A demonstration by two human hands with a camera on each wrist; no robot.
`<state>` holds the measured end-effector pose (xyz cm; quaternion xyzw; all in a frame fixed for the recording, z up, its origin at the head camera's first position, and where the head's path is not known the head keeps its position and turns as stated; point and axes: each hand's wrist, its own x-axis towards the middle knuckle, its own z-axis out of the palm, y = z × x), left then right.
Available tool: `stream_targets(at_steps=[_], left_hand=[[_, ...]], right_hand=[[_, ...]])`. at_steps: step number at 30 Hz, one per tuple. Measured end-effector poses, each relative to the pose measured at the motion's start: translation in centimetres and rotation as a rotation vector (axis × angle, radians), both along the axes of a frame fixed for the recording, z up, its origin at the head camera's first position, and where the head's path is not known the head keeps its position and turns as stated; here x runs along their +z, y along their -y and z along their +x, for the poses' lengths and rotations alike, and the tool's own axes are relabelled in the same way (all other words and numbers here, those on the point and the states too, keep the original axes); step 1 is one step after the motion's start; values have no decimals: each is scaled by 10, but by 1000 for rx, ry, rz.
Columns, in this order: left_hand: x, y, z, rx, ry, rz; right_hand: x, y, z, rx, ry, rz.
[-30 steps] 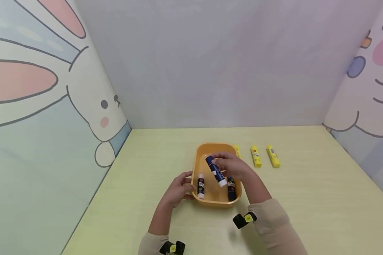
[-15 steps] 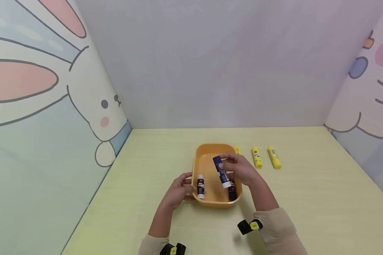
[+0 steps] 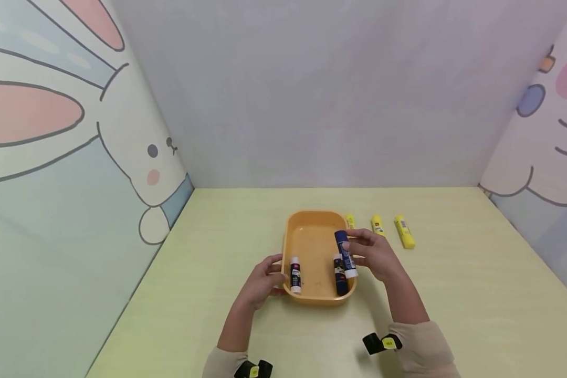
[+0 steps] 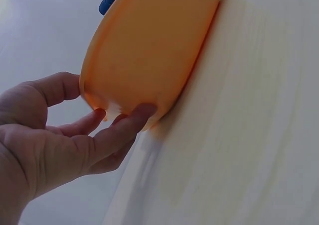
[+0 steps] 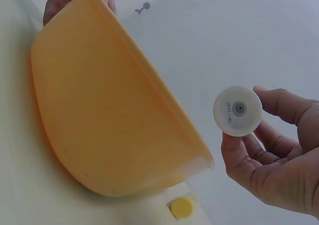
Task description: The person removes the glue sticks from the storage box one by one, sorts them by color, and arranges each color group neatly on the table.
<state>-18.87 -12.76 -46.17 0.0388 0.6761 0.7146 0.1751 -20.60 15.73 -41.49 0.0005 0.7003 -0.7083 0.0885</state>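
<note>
My right hand (image 3: 370,253) pinches a dark-blue glue stick (image 3: 346,253) with a white end, held tilted above the right rim of an orange plastic bin (image 3: 314,236). In the right wrist view the round white base of that glue stick (image 5: 237,110) faces the camera. My left hand (image 3: 261,283) holds the bin's left side; in the left wrist view its fingertips lie against the bin's outer wall (image 4: 144,41). Inside the bin, a dark glue stick with white ends (image 3: 295,275) lies at the left, and another dark glue stick (image 3: 340,281) lies at the right.
Beyond the bin's right side are yellow glue sticks on the table (image 3: 217,236): one at the far right (image 3: 404,232), one partly behind my right hand (image 3: 377,224), one partly hidden by the bin (image 3: 350,221). Walls with cartoon drawings enclose the table's sides.
My right hand has moved rightward with the blue glue stick, from over the bin's middle to its right rim. The glue stick is now more upright. My left hand stays at the bin.
</note>
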Motion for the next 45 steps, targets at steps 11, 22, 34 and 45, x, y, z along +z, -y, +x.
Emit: stream_targets(at_steps=[11,22,34,45], left_hand=[[3,3,-1,-32,-1,-6],[2,0,-2,-8,10,-29],[4,0,-2,14,2,-50],[1,-1,-1,5,10,-43]], right_hand=[[-14,-18,5,-75,45,18],[-27,-34,7,-113,182,-3],[-40,-31,1,-63,248,190],[-46,-17,1,-57,192,351]])
